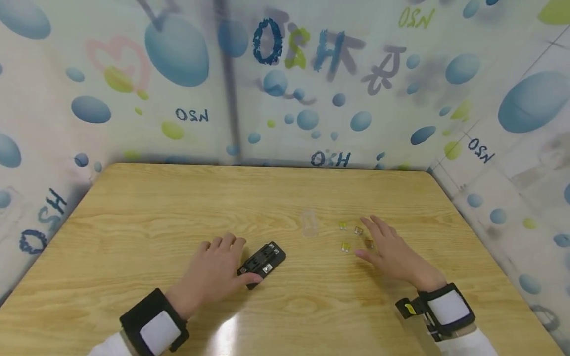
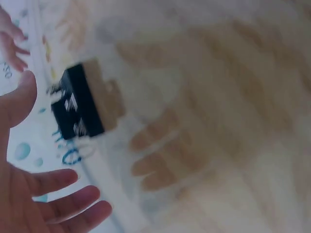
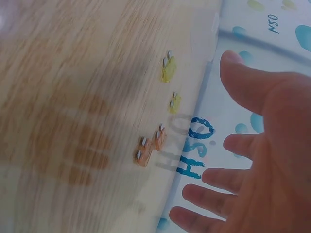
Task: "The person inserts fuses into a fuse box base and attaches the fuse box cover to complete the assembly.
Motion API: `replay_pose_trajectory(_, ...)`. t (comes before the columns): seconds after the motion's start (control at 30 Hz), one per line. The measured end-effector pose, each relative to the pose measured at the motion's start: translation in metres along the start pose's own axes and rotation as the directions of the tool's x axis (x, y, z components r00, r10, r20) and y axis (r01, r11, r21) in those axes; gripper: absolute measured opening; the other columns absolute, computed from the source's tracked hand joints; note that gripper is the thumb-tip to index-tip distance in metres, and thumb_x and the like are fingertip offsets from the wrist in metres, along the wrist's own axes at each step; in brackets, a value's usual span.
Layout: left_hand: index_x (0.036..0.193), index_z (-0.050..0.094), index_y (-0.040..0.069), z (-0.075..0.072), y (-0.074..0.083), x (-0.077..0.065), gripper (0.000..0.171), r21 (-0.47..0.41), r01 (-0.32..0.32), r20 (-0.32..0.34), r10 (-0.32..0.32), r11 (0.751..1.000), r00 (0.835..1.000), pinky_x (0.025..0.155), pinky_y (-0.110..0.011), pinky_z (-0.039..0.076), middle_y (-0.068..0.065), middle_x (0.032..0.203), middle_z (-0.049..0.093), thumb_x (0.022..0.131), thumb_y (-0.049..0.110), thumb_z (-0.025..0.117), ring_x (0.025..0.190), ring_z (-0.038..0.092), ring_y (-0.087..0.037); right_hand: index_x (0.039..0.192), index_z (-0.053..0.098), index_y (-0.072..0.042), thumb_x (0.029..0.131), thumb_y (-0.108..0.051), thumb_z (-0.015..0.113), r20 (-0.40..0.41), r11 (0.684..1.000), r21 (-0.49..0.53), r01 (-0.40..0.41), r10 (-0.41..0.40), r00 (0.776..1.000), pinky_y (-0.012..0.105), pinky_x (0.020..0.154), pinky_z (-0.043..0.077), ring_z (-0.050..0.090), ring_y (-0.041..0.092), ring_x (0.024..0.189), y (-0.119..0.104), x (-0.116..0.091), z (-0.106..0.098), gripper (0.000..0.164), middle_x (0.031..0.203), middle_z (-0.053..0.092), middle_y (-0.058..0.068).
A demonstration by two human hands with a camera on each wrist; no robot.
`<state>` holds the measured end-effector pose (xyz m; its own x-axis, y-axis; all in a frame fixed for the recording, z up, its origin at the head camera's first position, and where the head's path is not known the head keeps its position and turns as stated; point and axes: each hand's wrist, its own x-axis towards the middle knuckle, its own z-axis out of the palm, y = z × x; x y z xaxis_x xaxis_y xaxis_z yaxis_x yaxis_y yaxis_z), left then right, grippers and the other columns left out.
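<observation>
A black fuse block (image 1: pixel 262 263) with metal contacts on top lies at an angle on the table. My left hand (image 1: pixel 213 269) is just left of it, fingers relaxed and spread; in the head view the thumb overlaps its near end. In the left wrist view the block (image 2: pixel 77 102) stands apart from the fingers (image 2: pixel 73 204). My right hand (image 1: pixel 394 254) hovers with spread fingers at the small translucent blade fuses. Two are yellow (image 1: pixel 345 246) and two brownish orange (image 1: pixel 358 230). The right wrist view shows silver prongs on the orange fuses (image 3: pixel 144 151), with nothing in the hand (image 3: pixel 267 160).
A clear plastic cover (image 1: pixel 309 223) lies between the block and the fuses. The wooden table (image 1: pixel 178 198) meets a patterned curtain (image 1: pixel 276 118) at its back edge and sides. Each wrist wears a black strap, the right one with a camera (image 1: pixel 406 307).
</observation>
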<state>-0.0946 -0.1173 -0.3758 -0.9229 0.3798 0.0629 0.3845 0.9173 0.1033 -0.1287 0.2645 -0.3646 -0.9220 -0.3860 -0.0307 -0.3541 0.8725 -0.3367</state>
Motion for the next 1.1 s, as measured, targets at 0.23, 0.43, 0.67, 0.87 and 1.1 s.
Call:
replay_pose_trajectory(0.23, 0.127, 0.057, 0.001, 0.008, 0.015, 0.005, 0.095, -0.124, 0.050, 0.030, -0.047, 0.991, 0.998, 0.083, -0.051, 0.052, -0.018, 0.115, 0.059, 0.068, 0.075, 0.069, 0.096, 0.060, -0.033, 0.151, 0.025, 0.003, 0.099, -0.036, 0.057, 0.030, 1.000, 0.000, 0.018, -0.018, 0.999, 0.072, 0.103, 0.031, 0.028, 0.061, 0.137, 0.001, 0.018, 0.002, 0.072, 0.153, 0.023, 0.038)
replay_pose_trajectory(0.43, 0.127, 0.056, -0.003, 0.012, 0.024, 0.005, 0.092, -0.200, 0.120, 0.067, -0.109, 0.972, 0.992, 0.077, -0.047, 0.054, -0.020, 0.113, 0.058, 0.068, 0.064, 0.079, 0.093, 0.058, -0.031, 0.153, 0.023, 0.001, 0.100, -0.038, 0.055, 0.081, 1.000, 0.008, 0.009, -0.010, 0.997, 0.072, 0.106, 0.028, 0.025, 0.061, 0.138, -0.001, 0.030, 0.004, 0.073, 0.154, 0.020, 0.037)
replay_pose_trajectory(0.67, 0.122, 0.057, -0.002, 0.012, 0.029, 0.005, 0.081, -0.237, 0.169, 0.073, -0.156, 0.957, 0.985, 0.068, -0.042, 0.053, -0.019, 0.111, 0.057, 0.069, 0.054, 0.083, 0.089, 0.056, -0.028, 0.153, 0.024, 0.000, 0.099, -0.037, 0.056, 0.096, 1.000, -0.011, 0.004, -0.003, 0.995, 0.071, 0.105, 0.031, 0.027, 0.060, 0.138, -0.004, 0.036, 0.006, 0.073, 0.155, 0.022, 0.036)
replay_pose_trajectory(0.87, 0.117, 0.058, -0.003, 0.013, 0.031, 0.004, 0.069, -0.259, 0.194, 0.082, -0.178, 0.946, 0.981, 0.062, -0.037, 0.050, -0.015, 0.103, 0.056, 0.071, 0.041, 0.085, 0.082, 0.053, -0.023, 0.152, 0.025, 0.000, 0.099, -0.036, 0.056, 0.100, 1.000, -0.010, 0.013, -0.012, 0.995, 0.071, 0.104, 0.031, 0.027, 0.060, 0.138, -0.007, 0.037, 0.008, 0.071, 0.154, 0.022, 0.036)
replay_pose_trajectory(1.1, 0.114, 0.059, -0.006, 0.012, 0.033, 0.004, 0.066, -0.287, 0.217, 0.088, -0.200, 0.933, 0.976, 0.062, -0.038, 0.051, -0.017, 0.103, 0.057, 0.072, 0.036, 0.085, 0.082, 0.054, -0.024, 0.151, 0.028, 0.001, 0.099, -0.033, 0.058, 0.102, 1.000, 0.004, 0.027, -0.027, 0.994, 0.072, 0.102, 0.033, 0.029, 0.061, 0.136, -0.009, 0.037, 0.009, 0.069, 0.153, 0.023, 0.037)
